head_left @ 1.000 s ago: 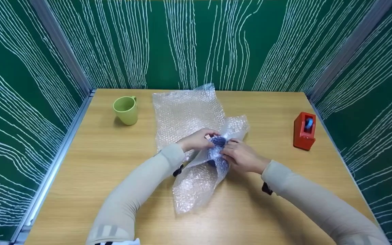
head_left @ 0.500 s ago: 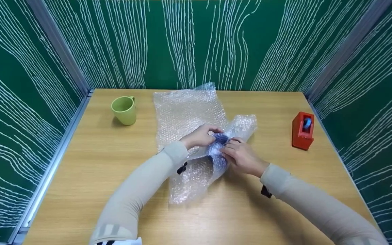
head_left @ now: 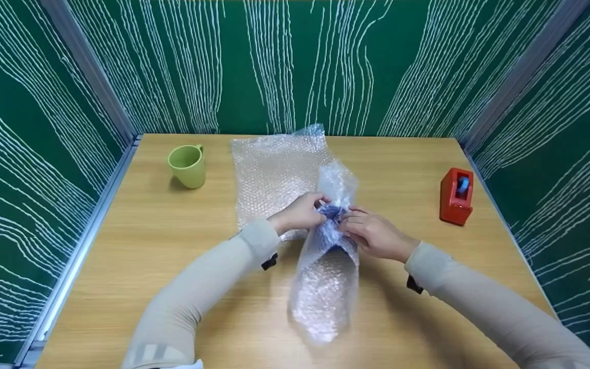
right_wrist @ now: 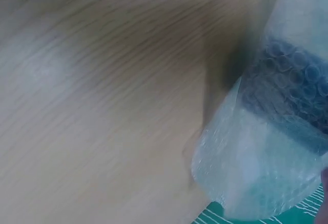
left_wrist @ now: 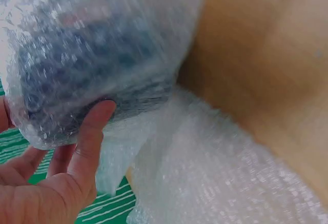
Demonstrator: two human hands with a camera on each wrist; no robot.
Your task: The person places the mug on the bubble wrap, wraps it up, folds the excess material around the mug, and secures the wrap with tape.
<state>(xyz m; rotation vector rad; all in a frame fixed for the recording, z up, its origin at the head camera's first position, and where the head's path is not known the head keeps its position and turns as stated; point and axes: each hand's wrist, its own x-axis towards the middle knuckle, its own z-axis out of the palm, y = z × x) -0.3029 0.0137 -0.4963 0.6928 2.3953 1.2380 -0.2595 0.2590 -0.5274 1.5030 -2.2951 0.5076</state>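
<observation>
Both hands hold a bundle of bubble wrap (head_left: pixel 324 302) over the middle of the table. Inside it a dark blue object (left_wrist: pixel 87 60) shows blurred through the bubbles; its kind I cannot tell. My left hand (head_left: pixel 302 211) grips the bundle from the left, with the thumb (left_wrist: pixel 97 116) pressed on the wrap and the fingers round its far side in the left wrist view. My right hand (head_left: pixel 377 236) holds its right side, fingers curled on the wrap. Loose ends of the wrap stick out beyond the hands and toward the front edge.
A second bubble wrap sheet (head_left: pixel 279 174) lies flat behind the left hand. A green mug (head_left: pixel 187 166) stands at the back left of the wooden table (head_left: pixel 151 266). At the right is a red tape dispenser (head_left: pixel 456 197) with blue tape. Green walls enclose the back and sides.
The bundle has turned between the hands: its far end has swung left, and its near end has swung right and toward the front. The right hand has shifted slightly right.
</observation>
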